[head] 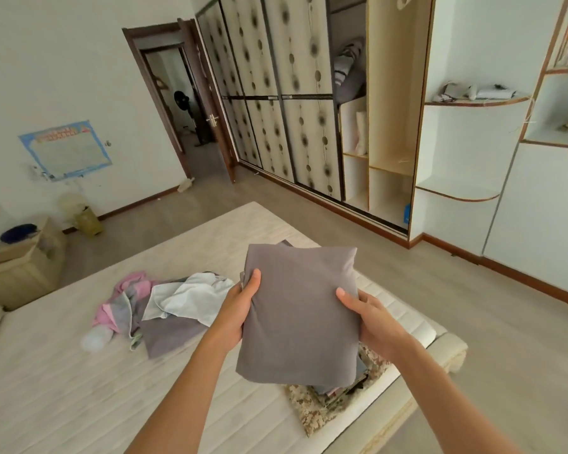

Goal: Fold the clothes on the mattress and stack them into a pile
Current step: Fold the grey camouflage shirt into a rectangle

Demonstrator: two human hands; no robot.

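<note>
room: pale walls, beige floor point(440, 306), open dark-framed doorway point(177, 103) far left, blue-edged poster point(66, 149) on left wall
wardrobe: patterned sliding wardrobe point(276, 93) along far wall, right section open, bedding inside; white shelves point(473, 103) to its right
mattress: cream quilted mattress point(63, 371) fills lower frame, bare surface near left and bottom; right edge and far corner border open floor
loose clothes: unfolded heap point(164, 306) on mattress, left of the hands; pink-grey striped piece, white piece on top, grey piece underneath; well apart from the mattress edges
grey cloth: folded grey cloth point(299, 309), plain, smooth, roughly rectangular, held up in the air above mattress near its right edge, just over the pile
pile: stack point(325, 407) partly hidden beneath held cloth, camouflage-print piece at the bottom, dark folded items on it; sits close to right mattress edge
box: tan cardboard box point(23, 267) on floor beside mattress far left, blue item on top
left hand: left hand point(240, 309) grips left edge of grey cloth, thumb on top, fingers under
right hand: right hand point(371, 319) grips right edge of grey cloth, thumb on top, fingers hidden behind
bottle: small translucent bottle point(95, 339) lies on mattress touching the heap's near-left side
</note>
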